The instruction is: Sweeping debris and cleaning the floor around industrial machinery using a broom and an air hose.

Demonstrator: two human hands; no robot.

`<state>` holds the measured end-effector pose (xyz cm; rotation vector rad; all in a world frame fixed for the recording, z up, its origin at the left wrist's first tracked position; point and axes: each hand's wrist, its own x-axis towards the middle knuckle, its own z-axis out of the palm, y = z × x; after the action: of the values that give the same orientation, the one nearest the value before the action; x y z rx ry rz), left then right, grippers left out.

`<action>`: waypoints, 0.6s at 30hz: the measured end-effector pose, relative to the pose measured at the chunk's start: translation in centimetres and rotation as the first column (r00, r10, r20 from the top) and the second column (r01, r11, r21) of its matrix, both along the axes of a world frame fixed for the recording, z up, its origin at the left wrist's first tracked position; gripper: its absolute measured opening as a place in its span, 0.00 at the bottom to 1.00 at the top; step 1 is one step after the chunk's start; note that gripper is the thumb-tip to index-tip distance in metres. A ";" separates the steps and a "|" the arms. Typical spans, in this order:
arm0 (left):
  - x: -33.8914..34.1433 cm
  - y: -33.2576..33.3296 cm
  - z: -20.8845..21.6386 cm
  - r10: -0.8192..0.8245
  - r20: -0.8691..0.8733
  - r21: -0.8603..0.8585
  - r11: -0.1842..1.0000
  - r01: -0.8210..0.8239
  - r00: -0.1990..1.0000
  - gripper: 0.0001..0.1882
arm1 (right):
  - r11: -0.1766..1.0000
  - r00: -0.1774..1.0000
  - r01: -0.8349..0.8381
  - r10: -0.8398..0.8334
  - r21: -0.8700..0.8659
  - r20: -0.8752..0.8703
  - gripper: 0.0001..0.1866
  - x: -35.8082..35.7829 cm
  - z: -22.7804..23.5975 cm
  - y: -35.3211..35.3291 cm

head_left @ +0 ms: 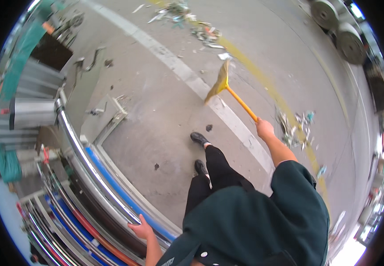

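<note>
My right hand (pixel 265 128) is closed around the orange handle of a broom (pixel 240 103). The broom reaches away from me, its yellow-brown bristle head (pixel 219 83) at the floor over the white painted line. The bristles look slightly blurred. On the left, my left hand (pixel 142 228) is at the metal rollers of a machine (pixel 99 170), beside a long blue roller (pixel 121 189). Its fingers are partly spread at the edge of a shiny roller, and I see nothing held in them.
Scrap strips lie in heaps on the floor, one far ahead (pixel 206 34) and another to the right (pixel 291 131). A yellow line (pixel 254 73) crosses the floor. Large grey rolls (pixel 350 43) stand at the far right. A metal frame (pixel 112 117) juts out from the machine.
</note>
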<state>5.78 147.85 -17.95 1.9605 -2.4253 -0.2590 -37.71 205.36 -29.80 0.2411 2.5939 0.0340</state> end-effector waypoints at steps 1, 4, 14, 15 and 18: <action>-0.6 0.6 0.9 0.027 -0.023 0.080 0.996 -0.026 0.999 0.51 | 0.999 0.994 0.034 -0.036 -0.027 -0.098 0.22 4.6 1.1 3.6; 6.4 -1.0 -3.8 -0.101 0.006 -0.093 0.991 0.101 0.995 0.45 | 0.783 0.865 0.501 -0.458 -0.367 0.205 0.15 17.0 7.0 8.5; 0.9 8.4 -5.6 -0.460 -0.016 0.379 0.819 0.431 0.888 0.37 | -0.451 0.047 0.703 -0.742 -0.550 0.668 0.11 54.7 8.8 14.6; -0.1 9.9 -5.5 -0.493 -0.035 0.456 0.766 0.452 0.870 0.36 | -0.576 -0.103 0.652 -0.711 -0.492 0.695 0.09 56.3 8.4 15.4; -3.5 14.9 -5.4 -0.556 -0.083 0.631 0.613 0.475 0.827 0.36 | -0.782 -0.368 0.437 -0.607 -0.445 0.704 0.07 59.1 6.1 18.0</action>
<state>2.24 162.71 -23.31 1.3277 -3.2561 -1.1368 21.39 223.40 -23.68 2.1216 0.7976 -2.0348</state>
